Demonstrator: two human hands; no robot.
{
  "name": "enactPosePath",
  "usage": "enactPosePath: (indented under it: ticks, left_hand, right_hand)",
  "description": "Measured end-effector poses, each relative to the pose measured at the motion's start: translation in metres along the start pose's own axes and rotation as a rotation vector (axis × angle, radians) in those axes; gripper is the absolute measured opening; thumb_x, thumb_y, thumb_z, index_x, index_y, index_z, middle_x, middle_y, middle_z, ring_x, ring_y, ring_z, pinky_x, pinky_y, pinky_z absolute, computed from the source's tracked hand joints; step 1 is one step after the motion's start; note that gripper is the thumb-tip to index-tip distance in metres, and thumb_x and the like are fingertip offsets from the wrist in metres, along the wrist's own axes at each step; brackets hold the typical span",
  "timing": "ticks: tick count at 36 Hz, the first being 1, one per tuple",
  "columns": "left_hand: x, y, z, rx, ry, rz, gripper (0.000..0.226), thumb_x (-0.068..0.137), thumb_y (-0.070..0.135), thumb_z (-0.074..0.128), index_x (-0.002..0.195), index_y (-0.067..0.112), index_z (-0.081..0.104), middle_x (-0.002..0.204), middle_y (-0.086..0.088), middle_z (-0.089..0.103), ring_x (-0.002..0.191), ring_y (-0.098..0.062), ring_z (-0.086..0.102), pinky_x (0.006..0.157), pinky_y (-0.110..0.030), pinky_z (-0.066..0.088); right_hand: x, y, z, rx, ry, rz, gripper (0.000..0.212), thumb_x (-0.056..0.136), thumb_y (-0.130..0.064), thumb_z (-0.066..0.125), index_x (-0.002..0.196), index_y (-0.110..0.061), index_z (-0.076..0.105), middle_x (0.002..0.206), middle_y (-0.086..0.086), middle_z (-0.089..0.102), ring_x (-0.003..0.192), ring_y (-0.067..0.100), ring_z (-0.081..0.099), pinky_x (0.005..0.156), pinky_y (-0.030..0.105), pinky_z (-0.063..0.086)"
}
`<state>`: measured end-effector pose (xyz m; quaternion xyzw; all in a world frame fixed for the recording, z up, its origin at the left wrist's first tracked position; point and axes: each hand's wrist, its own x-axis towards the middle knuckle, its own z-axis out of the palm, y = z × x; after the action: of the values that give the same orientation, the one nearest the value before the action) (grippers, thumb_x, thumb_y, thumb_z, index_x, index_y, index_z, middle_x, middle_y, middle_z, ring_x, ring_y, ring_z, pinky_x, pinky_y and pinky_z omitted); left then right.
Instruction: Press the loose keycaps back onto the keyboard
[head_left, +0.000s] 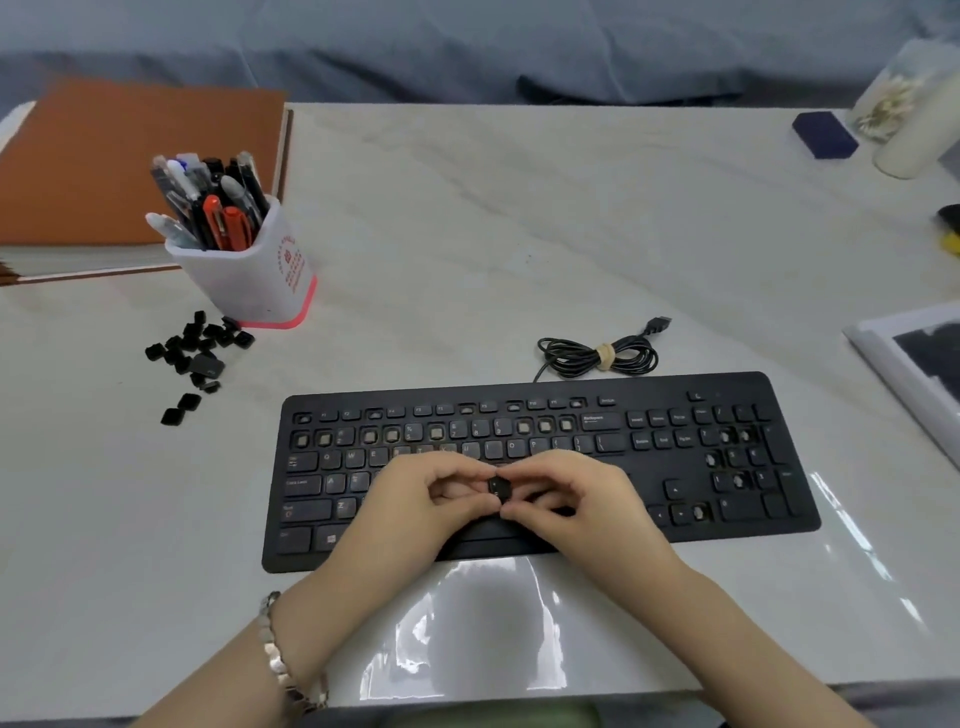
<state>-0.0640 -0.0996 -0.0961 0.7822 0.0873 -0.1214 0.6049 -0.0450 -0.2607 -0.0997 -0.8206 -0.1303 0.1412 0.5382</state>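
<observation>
Though tiny, one square black keycap (500, 489)

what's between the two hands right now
One black keycap, pinched by both the left hand and the right hand over the keyboard, in the head view.

Black keyboard (639, 457), black keycaps (195, 353), perhaps navy box (825, 134)

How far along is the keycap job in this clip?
Most keys sit on the keyboard. In hand: left hand and right hand pinch one keycap above the middle rows. Left: a pile of loose keycaps by the pen holder, and open sockets in the number row and numpad.
</observation>
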Motion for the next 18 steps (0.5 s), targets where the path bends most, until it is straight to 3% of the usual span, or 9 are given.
enactPosePath:
  ticks: [4, 9, 15, 18]
  left_hand:
    - [0.003, 0.002, 0.008, 0.016, -0.016, -0.001, 0.033, 0.073, -0.003, 0.076, 0.074, 0.029, 0.069, 0.066, 0.013, 0.069, 0.063, 0.002, 0.063, 0.067, -0.009, 0.047]
    - [0.004, 0.006, 0.009, -0.037, -0.024, -0.009, 0.028, 0.070, -0.008, 0.075, 0.073, 0.018, 0.067, 0.063, 0.007, 0.069, 0.062, -0.002, 0.065, 0.063, -0.010, 0.048]
    - [0.001, 0.005, 0.008, -0.110, -0.032, -0.038, 0.025, 0.075, -0.010, 0.070, 0.072, 0.015, 0.070, 0.062, -0.002, 0.071, 0.059, -0.008, 0.066, 0.063, -0.014, 0.051]
    - [0.002, -0.003, 0.010, 0.026, -0.008, 0.038, 0.025, 0.081, -0.002, 0.067, 0.075, 0.022, 0.071, 0.068, 0.007, 0.072, 0.066, -0.002, 0.066, 0.069, -0.011, 0.049]
  right_hand:
    - [-0.001, 0.003, -0.009, -0.031, 0.016, -0.038, 0.049, 0.072, 0.001, 0.074, 0.081, -0.046, 0.062, 0.081, -0.015, 0.061, 0.078, 0.001, 0.061, 0.071, 0.013, 0.050]
    - [0.001, 0.007, -0.016, -0.107, 0.012, -0.090, 0.024, 0.070, -0.002, 0.077, 0.090, -0.015, 0.074, 0.078, -0.015, 0.061, 0.076, -0.001, 0.060, 0.071, 0.012, 0.050]
    - [0.001, 0.011, -0.015, -0.193, -0.029, -0.173, 0.021, 0.071, -0.013, 0.072, 0.092, -0.014, 0.074, 0.081, -0.002, 0.067, 0.079, 0.004, 0.058, 0.073, 0.018, 0.050]
    - [-0.001, 0.015, -0.015, -0.223, -0.029, -0.173, 0.021, 0.072, -0.016, 0.069, 0.092, -0.013, 0.073, 0.080, -0.002, 0.065, 0.079, 0.006, 0.058, 0.071, 0.015, 0.049]
